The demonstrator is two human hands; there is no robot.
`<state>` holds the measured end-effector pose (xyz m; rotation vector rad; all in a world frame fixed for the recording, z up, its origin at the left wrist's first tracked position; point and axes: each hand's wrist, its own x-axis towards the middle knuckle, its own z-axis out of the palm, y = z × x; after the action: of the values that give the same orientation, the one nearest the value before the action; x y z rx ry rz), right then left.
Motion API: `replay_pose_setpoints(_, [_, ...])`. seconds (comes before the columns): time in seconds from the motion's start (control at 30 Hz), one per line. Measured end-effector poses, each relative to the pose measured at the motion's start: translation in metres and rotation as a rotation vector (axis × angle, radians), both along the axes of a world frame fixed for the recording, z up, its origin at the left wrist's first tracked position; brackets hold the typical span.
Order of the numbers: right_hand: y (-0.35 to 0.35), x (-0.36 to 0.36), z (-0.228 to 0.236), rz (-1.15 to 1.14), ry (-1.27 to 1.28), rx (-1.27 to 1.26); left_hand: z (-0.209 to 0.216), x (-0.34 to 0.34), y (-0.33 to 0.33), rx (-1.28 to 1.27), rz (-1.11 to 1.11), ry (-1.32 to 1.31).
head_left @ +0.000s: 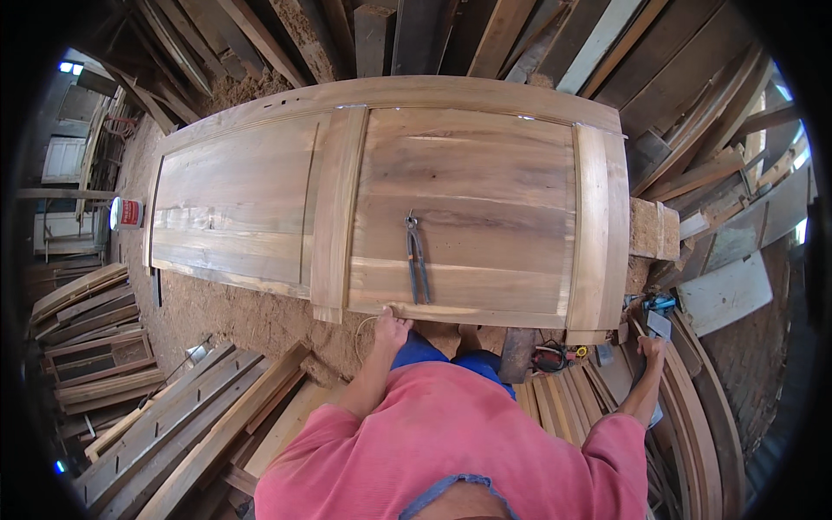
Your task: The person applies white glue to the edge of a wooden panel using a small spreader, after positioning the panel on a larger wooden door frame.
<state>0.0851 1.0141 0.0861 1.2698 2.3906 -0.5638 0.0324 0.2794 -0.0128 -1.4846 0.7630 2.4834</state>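
A large panelled wooden door [459, 191] lies flat in front of me. My left hand [393, 328] is closed at its near edge, with a fingertip up against the rim. Carpenter's pincers [411, 247] with long blue handles rest on the right-hand panel, jaws pointing away from me. My right hand [652, 347] reaches far out to the right, beyond the door's corner, with its fingers closed. Directly above that hand is a small pale flat piece [659, 326], next to a blue tool [660, 303]. What the right fingers hold is too small to make out.
Stacked planks [173, 425] lie at the lower left, and long boards [693, 416] curve along the right. More timber leans beyond the door. A white and red bucket [126, 214] stands at the left. A dark red power tool [549, 357] sits near my right side. Sawdust covers the ground.
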Motion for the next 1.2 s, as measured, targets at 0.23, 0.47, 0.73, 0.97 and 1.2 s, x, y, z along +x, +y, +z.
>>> replay_pose_setpoints(0.23, [-0.029,-0.068,-0.020,0.307,-0.226,-0.251,0.013,-0.004,0.016,-0.190,0.212,-0.085])
replay_pose_setpoints(0.47, [-0.011,-0.043,-0.013,0.200,-0.021,-0.249,-0.003,-0.021,0.011,-0.238,0.087,-0.172])
replay_pose_setpoints(0.73, [-0.008,-0.018,-0.047,0.108,0.119,-0.364,-0.011,-0.025,0.003,-0.151,-0.021,-0.191])
replay_pose_setpoints(0.97, [-0.033,-0.033,-0.017,0.010,0.147,-0.429,0.028,-0.018,-0.008,-0.181,-0.184,-0.331])
replay_pose_setpoints(1.2, [-0.132,-0.105,0.021,0.033,0.472,-0.432,0.044,0.037,-0.086,-0.715,-0.225,-0.498])
